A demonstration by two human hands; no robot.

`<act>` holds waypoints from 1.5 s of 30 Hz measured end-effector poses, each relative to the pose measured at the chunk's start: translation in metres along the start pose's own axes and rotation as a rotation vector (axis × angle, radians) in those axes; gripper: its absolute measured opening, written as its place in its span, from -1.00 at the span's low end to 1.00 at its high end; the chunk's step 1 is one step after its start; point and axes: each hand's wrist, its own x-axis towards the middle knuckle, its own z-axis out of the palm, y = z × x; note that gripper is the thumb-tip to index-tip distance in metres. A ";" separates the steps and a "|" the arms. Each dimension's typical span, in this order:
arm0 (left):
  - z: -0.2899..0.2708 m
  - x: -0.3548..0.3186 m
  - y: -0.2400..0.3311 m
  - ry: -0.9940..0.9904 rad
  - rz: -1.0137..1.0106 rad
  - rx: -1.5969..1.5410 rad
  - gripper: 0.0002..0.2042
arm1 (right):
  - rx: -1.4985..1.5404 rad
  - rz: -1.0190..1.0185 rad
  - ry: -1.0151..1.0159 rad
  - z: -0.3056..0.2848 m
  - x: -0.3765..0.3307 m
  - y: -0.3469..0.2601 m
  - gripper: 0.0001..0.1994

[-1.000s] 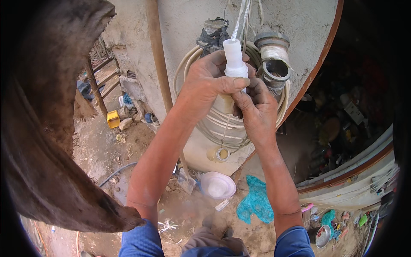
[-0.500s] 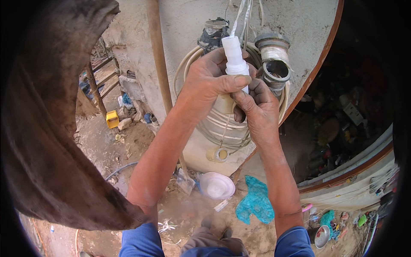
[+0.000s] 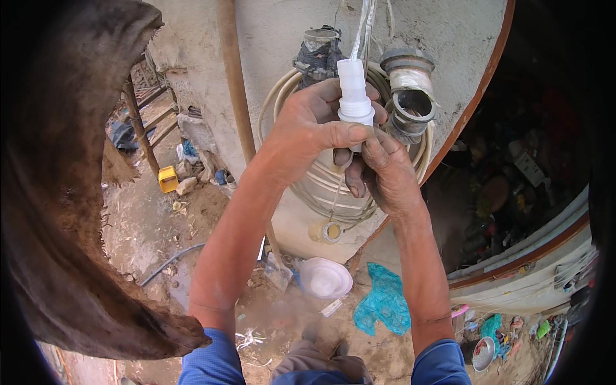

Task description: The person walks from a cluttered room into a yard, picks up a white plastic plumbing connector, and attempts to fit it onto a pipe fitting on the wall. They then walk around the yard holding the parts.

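Observation:
Held nearly upright in front of the wall is a white plastic pipe fitting (image 3: 353, 90) with a stepped, ringed body. My left hand (image 3: 321, 122) is closed around it, thumb across its lower part and fingers behind. At the fitting's bottom end, my right hand (image 3: 388, 163) pinches with thumb and forefinger, its other fingers curled beneath. Behind both hands hangs a coil of cream hose (image 3: 314, 183). A grey metal pipe coupling (image 3: 410, 96) hangs right of the fitting, and a pipe end wrapped in black (image 3: 319, 56) is at its left.
A brown ragged cloth (image 3: 64, 192) hangs close on the left. Against the wall leans a wooden pole (image 3: 236, 83). A small jar (image 3: 326, 231) hangs below the coil. On the ground lie a pinkish basin (image 3: 326, 278) and a turquoise plastic bag (image 3: 384, 301). A dark doorway opens at right.
Both hands and the white fitting have shifted slightly down, the fitting a little rightward too. My right fingers have changed their grip at its lower end. The brown cloth has swung left.

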 end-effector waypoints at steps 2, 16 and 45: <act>-0.002 0.000 -0.001 -0.032 -0.015 -0.063 -0.51 | 0.008 -0.001 -0.013 -0.003 0.000 0.002 -0.45; -0.007 0.008 0.003 0.003 -0.006 -0.030 -0.54 | -0.058 -0.017 -0.048 -0.010 0.003 -0.005 -0.51; -0.001 0.014 0.011 0.115 0.097 -0.151 -0.64 | -0.145 -0.109 0.030 -0.005 -0.007 0.002 -0.51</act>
